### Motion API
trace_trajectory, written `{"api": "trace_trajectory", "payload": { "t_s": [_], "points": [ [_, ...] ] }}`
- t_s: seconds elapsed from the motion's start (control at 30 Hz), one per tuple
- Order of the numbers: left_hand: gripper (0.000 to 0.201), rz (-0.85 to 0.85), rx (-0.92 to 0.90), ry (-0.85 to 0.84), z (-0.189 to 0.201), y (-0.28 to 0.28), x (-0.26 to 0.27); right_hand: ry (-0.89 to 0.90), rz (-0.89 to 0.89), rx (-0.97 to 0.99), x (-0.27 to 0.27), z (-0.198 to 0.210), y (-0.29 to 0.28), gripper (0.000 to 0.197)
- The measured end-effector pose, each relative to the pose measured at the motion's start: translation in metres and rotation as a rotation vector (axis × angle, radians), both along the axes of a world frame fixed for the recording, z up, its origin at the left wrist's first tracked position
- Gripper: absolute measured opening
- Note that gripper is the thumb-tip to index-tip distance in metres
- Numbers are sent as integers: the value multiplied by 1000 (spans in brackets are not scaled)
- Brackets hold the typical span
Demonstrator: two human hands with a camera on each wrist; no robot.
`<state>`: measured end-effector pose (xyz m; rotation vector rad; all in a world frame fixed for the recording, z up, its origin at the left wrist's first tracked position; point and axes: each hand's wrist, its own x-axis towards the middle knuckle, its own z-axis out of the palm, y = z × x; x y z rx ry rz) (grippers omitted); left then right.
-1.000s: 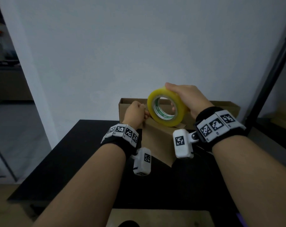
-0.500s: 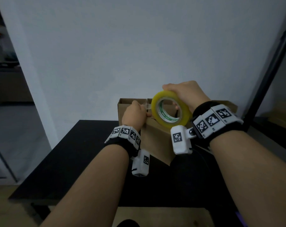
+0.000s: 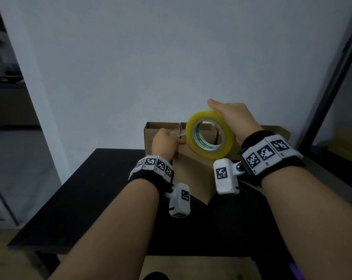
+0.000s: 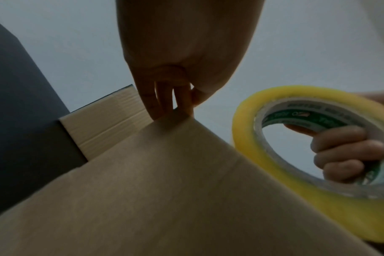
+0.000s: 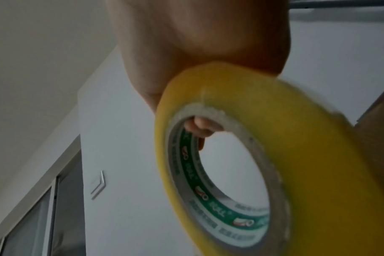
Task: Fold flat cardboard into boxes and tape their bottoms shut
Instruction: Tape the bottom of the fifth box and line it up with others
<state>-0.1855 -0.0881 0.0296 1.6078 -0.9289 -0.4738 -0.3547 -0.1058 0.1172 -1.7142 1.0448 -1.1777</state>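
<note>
Now the yellow tape roll [image 3: 210, 135] is held upright just above the cardboard box [image 3: 193, 176], gripped by the right hand [image 3: 231, 116] with fingers [image 4: 344, 152] curled through the core. At the box's top corner, what seems to be the tape's free end is pinched by the left hand [image 3: 165, 141]. The box is stood on the black table [image 3: 86, 199].
</note>
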Motion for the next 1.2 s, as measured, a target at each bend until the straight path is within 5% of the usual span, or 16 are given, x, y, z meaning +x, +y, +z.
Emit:
{"api": "trace_trajectory", "payload": {
  "t_s": [0.37, 0.6, 1.1, 1.2],
  "points": [
    [17, 33, -75, 34, -8, 3, 7, 93, 11, -101, 13, -1, -13, 29],
    [22, 113, 60, 55, -15, 1, 12, 120, -8, -67, 21, 2, -13, 37],
    [39, 88, 230, 362, -20, -4, 13, 223, -42, -57, 36, 7, -19, 33],
    [25, 34, 233, 424, -18, -2, 15, 222, -36, -51, 35, 6, -20, 32]
  ]
}}
